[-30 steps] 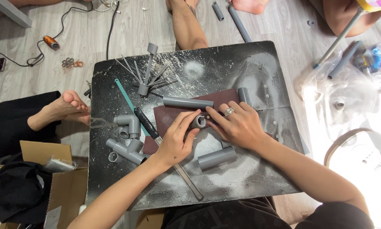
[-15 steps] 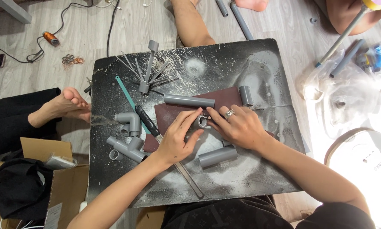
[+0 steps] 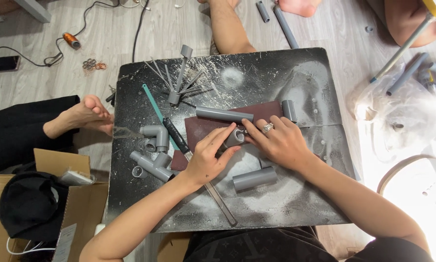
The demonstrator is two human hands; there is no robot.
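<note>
Pale grey wood-plank floor [image 3: 130, 39] under a dusty black board [image 3: 295, 73], glare at right.

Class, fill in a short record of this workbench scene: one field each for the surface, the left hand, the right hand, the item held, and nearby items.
Surface: dusty black board on a wooden floor
Left hand: left hand grips a short grey pipe piece
Right hand: right hand, wearing a ring, presses on the same piece
Under it: dark red sandpaper sheet
Nearby: straight grey pipe, elbow fitting, hacksaw

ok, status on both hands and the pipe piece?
Left hand and right hand both gripping small grey pipe fitting. Fitting pressed on brown sandpaper. Nothing blocking.
</note>
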